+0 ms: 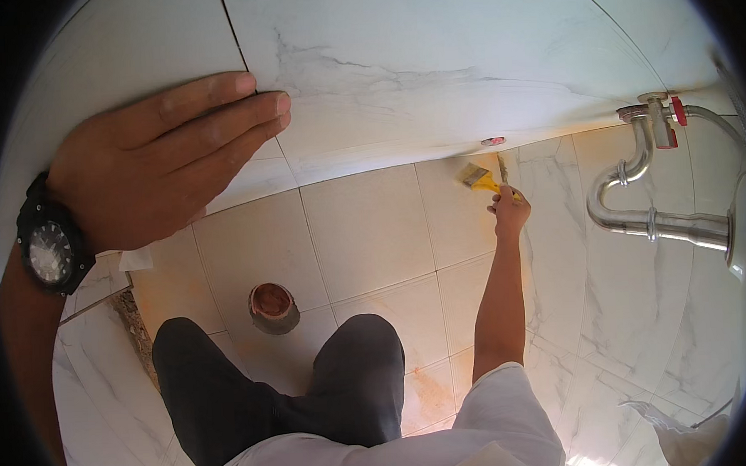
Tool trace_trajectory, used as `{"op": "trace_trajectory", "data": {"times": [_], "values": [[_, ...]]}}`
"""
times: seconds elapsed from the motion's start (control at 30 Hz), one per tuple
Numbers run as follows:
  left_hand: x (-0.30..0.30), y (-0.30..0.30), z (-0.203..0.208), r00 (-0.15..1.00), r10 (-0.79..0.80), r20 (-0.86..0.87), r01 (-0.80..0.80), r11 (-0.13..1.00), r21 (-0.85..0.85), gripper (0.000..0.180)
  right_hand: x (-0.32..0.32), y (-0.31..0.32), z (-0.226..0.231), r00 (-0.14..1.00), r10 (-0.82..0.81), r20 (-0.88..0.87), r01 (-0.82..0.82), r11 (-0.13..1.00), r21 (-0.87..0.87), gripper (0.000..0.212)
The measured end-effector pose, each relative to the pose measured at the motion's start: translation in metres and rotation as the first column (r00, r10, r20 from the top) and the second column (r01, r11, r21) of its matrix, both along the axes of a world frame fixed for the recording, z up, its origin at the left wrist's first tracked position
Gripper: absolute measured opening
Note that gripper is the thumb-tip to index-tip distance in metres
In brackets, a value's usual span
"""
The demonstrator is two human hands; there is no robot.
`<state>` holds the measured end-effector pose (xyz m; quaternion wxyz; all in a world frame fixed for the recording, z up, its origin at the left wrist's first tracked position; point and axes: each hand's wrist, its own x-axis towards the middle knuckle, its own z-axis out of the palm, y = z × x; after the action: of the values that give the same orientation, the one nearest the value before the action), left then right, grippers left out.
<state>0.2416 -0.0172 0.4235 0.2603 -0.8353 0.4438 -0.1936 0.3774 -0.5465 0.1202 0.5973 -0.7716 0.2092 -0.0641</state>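
Note:
My left hand (166, 159), with a black watch (51, 249) on its wrist, lies flat against the marbled wall tiles (399, 65). Its fingers are stretched out close together, pointing right, and nothing is in them. At the far right corner of the floor, my right hand (512, 210) is closed round the handle of a yellow paintbrush (480, 178). The brush's bristles point up and left, near the foot of the wall; whether they touch a surface I cannot tell.
Beige tiles (360, 229) cover the floor. Before my knees stands a round, reddish-brown pipe opening or pot (273, 302). A chrome drain trap (622, 214) and a red-handled valve (677, 111) stick out at the right. A small red fitting (492, 141) sits low in the wall.

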Motion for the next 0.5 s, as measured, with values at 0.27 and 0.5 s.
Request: {"op": "trace_trajectory", "data": {"times": [0.27, 0.5], "values": [[0.010, -0.003, -0.004, 0.972, -0.138, 0.192, 0.153, 0.986, -0.069, 0.042, 0.046, -0.008, 0.013, 0.994, -0.094, 0.052, 0.107, 0.826, -0.553, 0.021], [0.003, 0.001, 0.002, 0.998, -0.057, -0.005, 0.057, 0.997, 0.057, 0.049, 0.073, -0.024, 0.004, 0.976, -0.187, -0.107, 0.045, 0.663, -0.747, 0.022]]}}
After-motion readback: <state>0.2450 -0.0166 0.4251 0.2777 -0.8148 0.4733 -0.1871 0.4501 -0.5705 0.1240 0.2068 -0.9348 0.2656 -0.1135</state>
